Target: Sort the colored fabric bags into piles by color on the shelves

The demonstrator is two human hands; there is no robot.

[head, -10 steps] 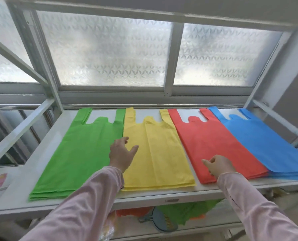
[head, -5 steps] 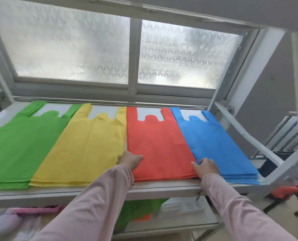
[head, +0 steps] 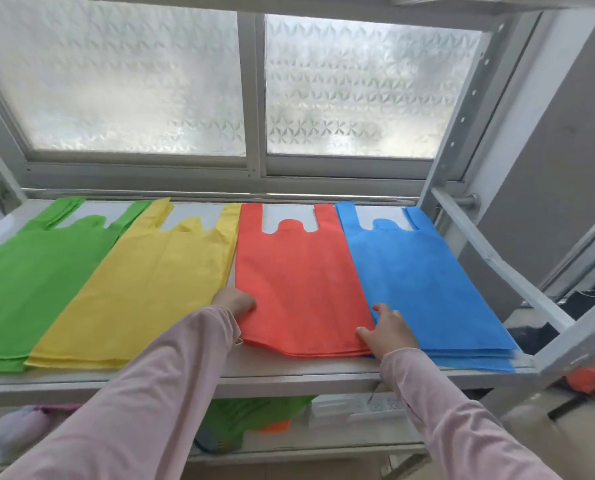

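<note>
Four flat piles of fabric bags lie side by side on the upper shelf (head: 289, 374): green (head: 29, 282), yellow (head: 150, 289), red (head: 299, 282) and blue (head: 424, 285). My left hand (head: 235, 301) rests on the near left edge of the red pile, its fingertips bent down onto the fabric. Over the seam between red and blue, my right hand (head: 389, 327) lies with fingers spread, thumb on the red pile and fingers on the blue one. The red pile's front edge bulges slightly toward me.
A frosted window (head: 254, 88) stands behind the shelf, and grey frame posts (head: 462, 133) and a diagonal brace (head: 497, 261) close off the right side. On the lower shelf lie more green (head: 251, 415) and orange fabric (head: 275, 426) and a white object (head: 355, 407).
The view swung right from the green and yellow piles. My left hand moved from the yellow pile to the red pile's left edge. My right hand shifted to the red-blue seam.
</note>
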